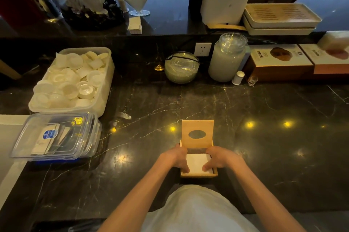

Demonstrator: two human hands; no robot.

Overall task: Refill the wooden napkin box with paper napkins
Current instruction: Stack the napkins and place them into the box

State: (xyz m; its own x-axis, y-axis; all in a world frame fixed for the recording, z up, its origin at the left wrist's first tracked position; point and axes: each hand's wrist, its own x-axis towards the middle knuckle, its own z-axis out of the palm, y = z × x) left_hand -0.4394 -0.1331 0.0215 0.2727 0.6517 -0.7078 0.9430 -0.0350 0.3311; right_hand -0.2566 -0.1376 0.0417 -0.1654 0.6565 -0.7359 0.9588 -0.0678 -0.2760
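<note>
Your fingers curl down over both side edges of the paper napkins (196,163), thumbs on top; left hand (177,157) and right hand (220,157) grip the stack inside the wooden napkin box (198,175), its lid (198,125) raised, lower centre of the frame on the dark counter (273,137)

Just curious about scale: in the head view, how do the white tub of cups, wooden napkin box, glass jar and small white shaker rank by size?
1. white tub of cups
2-3. wooden napkin box and glass jar look alike; the box is nearer, so unranked.
4. small white shaker
</note>
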